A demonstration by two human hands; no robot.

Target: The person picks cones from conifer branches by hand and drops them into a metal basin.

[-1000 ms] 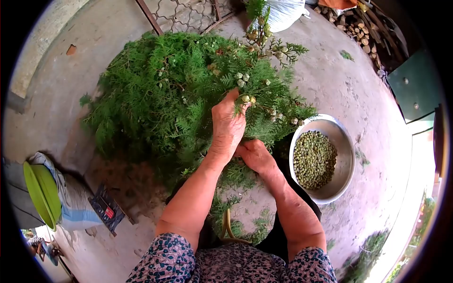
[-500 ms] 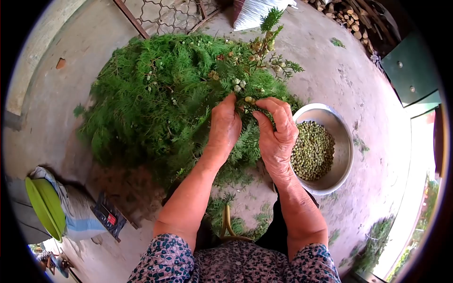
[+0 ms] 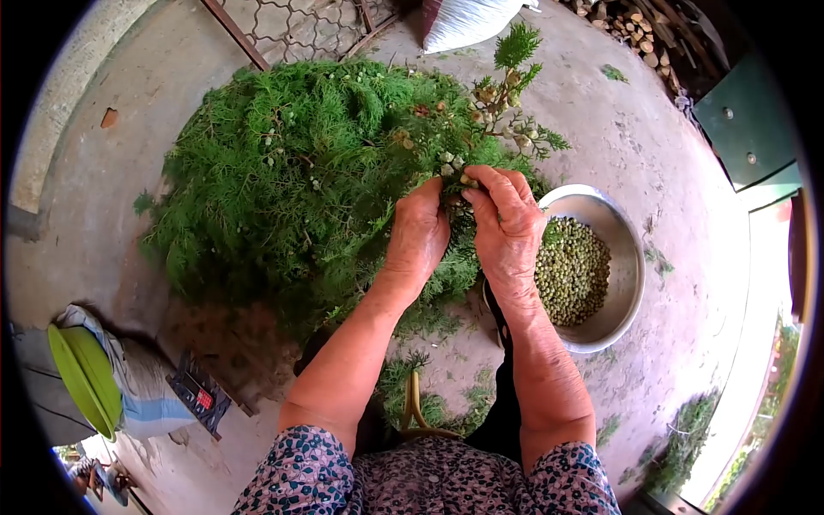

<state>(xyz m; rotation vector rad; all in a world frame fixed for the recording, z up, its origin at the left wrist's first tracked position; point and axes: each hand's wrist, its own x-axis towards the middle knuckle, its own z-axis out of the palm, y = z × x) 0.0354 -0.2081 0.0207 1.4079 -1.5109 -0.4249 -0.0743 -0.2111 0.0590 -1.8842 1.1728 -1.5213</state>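
My left hand [image 3: 418, 227] is closed round the stem of a leafy conifer branch [image 3: 518, 57] that carries pale round cones. Just right of it, my right hand [image 3: 508, 219] pinches a small yellowish cone [image 3: 468, 180] on that same branch between thumb and fingers. A few whitish cones [image 3: 451, 163] stand above my fingertips. Under and to the left of the hands spreads a big heap of green conifer branches [image 3: 283, 172]. Beside my right wrist stands a metal basin [image 3: 631, 283], partly filled with small green cones [image 3: 573, 275].
A white sack [image 3: 463, 24] and a metal grille [image 3: 300, 30] lie at the far side. Stacked firewood [image 3: 639, 34] is at the upper right. A green plastic basin [image 3: 81, 378] rests on sacking at the left. Leafy scraps litter the concrete floor [image 3: 687, 257].
Both hands and the branch have shifted slightly to the right. My right fingers have closed on the yellowish cone, which showed more openly before.
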